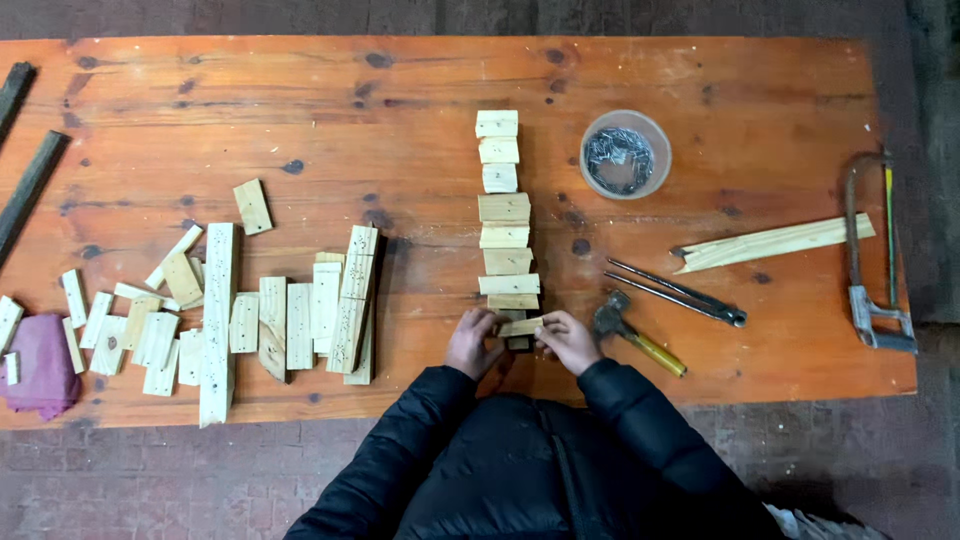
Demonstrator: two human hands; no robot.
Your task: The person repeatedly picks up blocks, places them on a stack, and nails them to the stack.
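My left hand (471, 343) and my right hand (566, 340) together hold a small pale wooden block (520, 327) by its two ends, near the front edge of the orange wooden table (330, 100). The block sits at the near end of a row of similar wooden blocks (503, 207) that runs away from me toward the table's middle. Both sleeves are black and padded.
A hammer with a yellow handle (632, 335) and dark pincers (678, 292) lie right of my hands. A clear bowl of nails (625, 153), a long wood sliver (772, 243) and a hacksaw (872, 255) lie further right. Several wood offcuts (250, 315) and a purple cloth (38, 362) lie left.
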